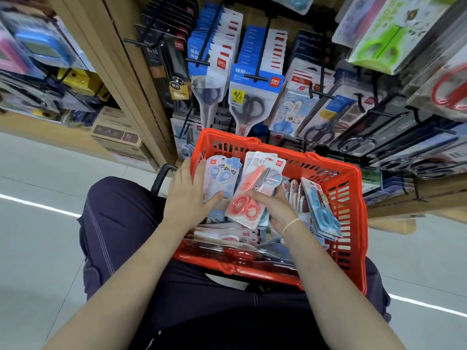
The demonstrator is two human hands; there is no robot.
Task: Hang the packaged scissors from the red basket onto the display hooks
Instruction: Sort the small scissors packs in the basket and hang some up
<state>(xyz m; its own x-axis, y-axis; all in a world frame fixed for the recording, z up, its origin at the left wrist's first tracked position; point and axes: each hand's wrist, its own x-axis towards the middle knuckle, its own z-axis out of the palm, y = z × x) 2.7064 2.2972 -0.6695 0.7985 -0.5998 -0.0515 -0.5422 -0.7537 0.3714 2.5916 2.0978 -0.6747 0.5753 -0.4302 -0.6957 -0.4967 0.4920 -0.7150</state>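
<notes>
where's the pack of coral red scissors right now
In the head view, the coral scissors pack stands mid-basket, pinched by the right hand, beside the light blue pack under the left hand, inside the red basket.

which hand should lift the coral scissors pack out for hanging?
Right, probably. The right hand already has its grip on the coral scissors pack; the left hand is pressing the blue-scissors pack against the red basket wall.
</notes>
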